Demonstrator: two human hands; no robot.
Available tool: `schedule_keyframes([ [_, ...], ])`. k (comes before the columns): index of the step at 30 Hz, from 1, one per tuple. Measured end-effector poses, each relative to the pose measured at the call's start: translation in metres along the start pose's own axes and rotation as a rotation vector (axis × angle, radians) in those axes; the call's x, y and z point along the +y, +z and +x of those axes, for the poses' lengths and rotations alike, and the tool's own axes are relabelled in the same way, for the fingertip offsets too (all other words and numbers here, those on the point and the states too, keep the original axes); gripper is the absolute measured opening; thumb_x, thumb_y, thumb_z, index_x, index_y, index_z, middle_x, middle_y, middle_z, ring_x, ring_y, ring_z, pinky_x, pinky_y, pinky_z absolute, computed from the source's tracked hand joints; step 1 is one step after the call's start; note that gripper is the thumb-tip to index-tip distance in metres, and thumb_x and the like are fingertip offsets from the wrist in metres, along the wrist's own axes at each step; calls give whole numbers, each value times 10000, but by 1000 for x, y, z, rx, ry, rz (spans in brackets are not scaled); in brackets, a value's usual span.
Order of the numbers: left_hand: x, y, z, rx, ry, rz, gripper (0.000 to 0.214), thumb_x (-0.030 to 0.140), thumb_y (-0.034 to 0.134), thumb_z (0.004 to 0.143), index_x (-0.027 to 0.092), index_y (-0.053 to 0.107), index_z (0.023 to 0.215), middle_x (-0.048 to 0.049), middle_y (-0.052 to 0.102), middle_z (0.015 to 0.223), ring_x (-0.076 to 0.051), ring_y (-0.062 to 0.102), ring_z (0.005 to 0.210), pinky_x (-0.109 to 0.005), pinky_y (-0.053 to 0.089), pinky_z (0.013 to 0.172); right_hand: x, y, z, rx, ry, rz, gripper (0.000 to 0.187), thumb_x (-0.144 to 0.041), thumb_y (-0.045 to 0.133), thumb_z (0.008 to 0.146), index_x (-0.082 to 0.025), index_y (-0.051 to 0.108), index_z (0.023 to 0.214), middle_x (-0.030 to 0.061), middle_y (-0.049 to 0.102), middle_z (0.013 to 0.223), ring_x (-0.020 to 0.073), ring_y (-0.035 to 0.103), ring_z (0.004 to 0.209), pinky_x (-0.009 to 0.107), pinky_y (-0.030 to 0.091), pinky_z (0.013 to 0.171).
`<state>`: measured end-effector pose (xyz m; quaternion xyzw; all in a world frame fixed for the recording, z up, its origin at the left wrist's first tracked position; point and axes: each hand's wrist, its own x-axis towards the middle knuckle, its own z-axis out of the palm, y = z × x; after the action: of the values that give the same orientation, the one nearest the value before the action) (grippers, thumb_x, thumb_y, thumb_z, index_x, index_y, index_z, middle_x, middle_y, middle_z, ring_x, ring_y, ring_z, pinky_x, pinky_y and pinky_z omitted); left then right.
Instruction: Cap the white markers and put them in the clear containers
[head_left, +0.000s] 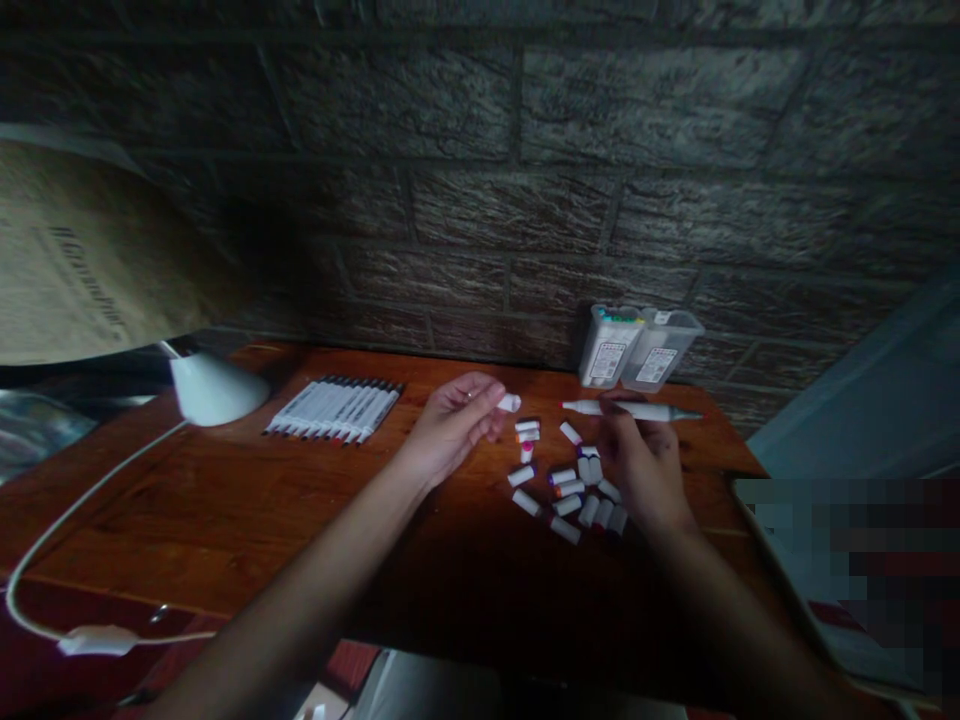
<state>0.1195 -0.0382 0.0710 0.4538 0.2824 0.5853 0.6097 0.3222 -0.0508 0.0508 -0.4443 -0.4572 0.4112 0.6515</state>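
My left hand (459, 418) hovers over the wooden table (225, 510), fingers pinched on a small white marker cap (510, 402). My right hand (643, 462) grips a white marker (634, 409) held level, its bare tip pointing left toward the cap; a short gap separates tip and cap. Below and between the hands lie several loose white caps (571, 488) scattered on the table.
A row of several capped white markers (334, 409) lies at the left-centre of the table. Two clear plastic marker boxes (637, 348) stand at the back by the brick wall. A white lamp (214, 388) with its cord (67, 520) sits at the left.
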Motion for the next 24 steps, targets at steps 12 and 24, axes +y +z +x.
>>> schedule_keyframes([
  [12, -8, -8, 8, 167, 102, 116, 339, 176, 890, 595, 157, 762, 908, -52, 773, 946, -128, 703, 895, -242, 522, 896, -2, 5, 4, -137, 149, 303, 234, -411, 746, 744, -183, 689, 737, -51, 502, 532, 54, 304, 431, 235, 210, 421],
  [24, -10, 4, -4, 76, 179, 394, 306, 248, 869, 641, 147, 761, 909, -84, 778, 962, -177, 727, 874, -304, 567, 888, 0, 8, 1, -197, 255, 378, 261, -391, 813, 685, -167, 687, 642, -38, 547, 533, 44, 269, 429, 230, 189, 411],
])
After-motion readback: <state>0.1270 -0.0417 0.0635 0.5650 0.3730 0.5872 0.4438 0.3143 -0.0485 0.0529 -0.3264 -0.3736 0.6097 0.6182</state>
